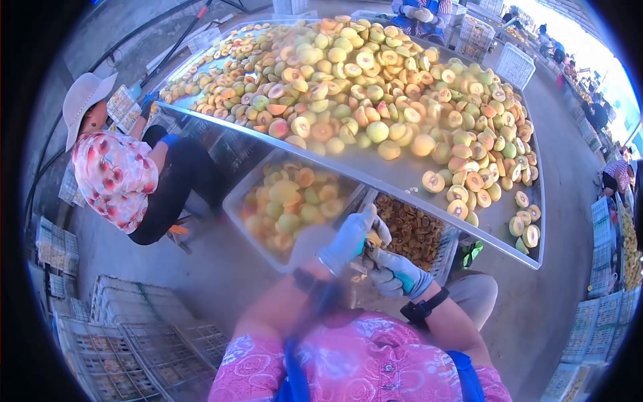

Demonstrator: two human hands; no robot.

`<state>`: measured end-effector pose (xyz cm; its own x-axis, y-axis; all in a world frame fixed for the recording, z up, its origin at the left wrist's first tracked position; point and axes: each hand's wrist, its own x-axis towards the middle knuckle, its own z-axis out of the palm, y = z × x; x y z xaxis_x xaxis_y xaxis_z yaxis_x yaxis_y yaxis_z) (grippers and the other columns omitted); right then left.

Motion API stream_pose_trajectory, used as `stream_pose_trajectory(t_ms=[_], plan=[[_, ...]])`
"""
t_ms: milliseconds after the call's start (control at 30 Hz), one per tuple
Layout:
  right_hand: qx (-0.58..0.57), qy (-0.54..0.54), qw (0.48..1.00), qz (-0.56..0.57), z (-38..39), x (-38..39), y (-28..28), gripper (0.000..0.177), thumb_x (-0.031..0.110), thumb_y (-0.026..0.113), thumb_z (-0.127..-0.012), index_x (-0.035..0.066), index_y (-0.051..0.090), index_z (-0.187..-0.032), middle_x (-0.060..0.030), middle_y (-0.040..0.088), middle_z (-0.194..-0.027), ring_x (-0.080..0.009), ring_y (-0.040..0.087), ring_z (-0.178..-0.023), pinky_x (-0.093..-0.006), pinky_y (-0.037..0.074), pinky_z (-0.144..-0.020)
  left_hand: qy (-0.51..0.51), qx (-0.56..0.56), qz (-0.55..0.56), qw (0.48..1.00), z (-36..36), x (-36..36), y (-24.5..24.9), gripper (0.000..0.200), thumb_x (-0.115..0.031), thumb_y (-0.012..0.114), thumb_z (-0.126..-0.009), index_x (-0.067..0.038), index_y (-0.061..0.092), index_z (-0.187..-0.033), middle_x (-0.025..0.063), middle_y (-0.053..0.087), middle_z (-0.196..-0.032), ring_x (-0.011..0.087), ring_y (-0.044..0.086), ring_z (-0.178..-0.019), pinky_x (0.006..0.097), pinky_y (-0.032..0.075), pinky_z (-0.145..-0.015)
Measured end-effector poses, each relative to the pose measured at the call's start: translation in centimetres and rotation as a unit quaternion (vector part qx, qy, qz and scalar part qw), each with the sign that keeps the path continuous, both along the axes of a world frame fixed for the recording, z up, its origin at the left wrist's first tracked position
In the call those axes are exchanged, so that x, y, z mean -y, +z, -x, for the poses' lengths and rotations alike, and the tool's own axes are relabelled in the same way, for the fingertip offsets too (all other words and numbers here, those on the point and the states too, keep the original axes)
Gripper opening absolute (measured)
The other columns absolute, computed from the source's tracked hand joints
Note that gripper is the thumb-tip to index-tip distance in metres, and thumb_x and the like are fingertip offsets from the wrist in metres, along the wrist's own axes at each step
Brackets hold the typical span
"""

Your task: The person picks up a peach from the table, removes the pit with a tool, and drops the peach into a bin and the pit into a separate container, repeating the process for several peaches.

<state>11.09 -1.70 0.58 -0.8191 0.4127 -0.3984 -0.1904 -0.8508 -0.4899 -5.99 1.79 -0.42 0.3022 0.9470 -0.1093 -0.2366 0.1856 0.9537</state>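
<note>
Currently, both gloved hands meet in front of the person's chest, low over a crate of small brown pieces. The left hand is closed, its thumb and fingers pinching a small yellow fruit. The right hand comes in just below it, fingers curled and brought up against the fruit; whether it also grips a tool, I cannot tell. The fruit is thus between the two hands, partly hidden by the gloves. A dark watch sits on the right wrist, and the person wears a pink shirt with blue straps.

Just beyond the hands is the near edge of a metal worktop, which bears a large heap of yellow and green halves, many with the cut face up. Some lie loosely along its right end. Left of the crate, a clear tub holds more fruit pieces, though blur softens them. A green object lies on the floor right of the crate.

To the left, a co-worker in a pale cap and a flowered top sits by the worktop. Another person is at its far side. Stacked crates stand at lower left, and others line the right.
</note>
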Motion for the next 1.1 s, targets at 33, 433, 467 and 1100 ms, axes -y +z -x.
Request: stream_pose_trajectory(t_ms=[33,433,467,1100], plan=[[-0.011,0.012,1.000,0.021,-0.2,-0.2,-0.3,0.034,0.046,0.048,-0.098,0.013,0.048,-0.100,0.0079,0.028,-0.058,-0.0033,0.025,-0.038,-0.0203,0.018,-0.034,0.001,0.128,0.113,0.985,0.0,0.1,0.3,0.062,-0.059,0.040,-0.096,-0.006,0.061,-0.074,0.0080,0.062,-0.071,0.0171,0.058,-0.064,0.0303,0.048,-0.060],[0.059,0.007,0.995,-0.076,0.5,-0.2,0.6,0.031,0.044,0.046,-0.099,0.013,0.051,-0.100,0.0074,0.030,-0.059,-0.0031,0.023,-0.038,-0.0201,0.016,-0.033,0.020,-0.011,-0.012,1.000,0.3,0.0,-0.4,0.056,-0.057,0.043,-0.096,-0.008,0.062,-0.079,0.0053,0.061,-0.070,0.0158,0.060,-0.070,0.0317,0.050,-0.063],[0.034,0.009,0.999,-0.023,0.4,0.0,0.7,0.031,0.044,0.046,-0.099,0.013,0.051,-0.100,0.0072,0.030,-0.060,-0.0031,0.022,-0.038,-0.0200,0.016,-0.033,0.003,0.088,0.090,0.992,0.4,0.0,-0.9,0.054,-0.056,0.044,-0.096,-0.007,0.062,-0.082,0.0059,0.062,-0.072,0.0165,0.061,-0.071,0.0319,0.051,-0.064],[0.270,-0.148,0.927,-0.217,-2.0,-1.0,-5.0,0.037,0.045,0.049,-0.098,0.008,0.055,-0.100,0.0031,0.041,-0.063,-0.0071,0.035,-0.040,-0.0234,0.030,-0.033,0.021,-0.733,-0.435,0.523,16.3,-5.1,-5.1,0.028,-0.023,0.057,-0.087,-0.014,0.064,-0.112,0.0050,0.052,-0.131,0.0272,0.041,-0.129,0.0575,0.021,-0.108]])
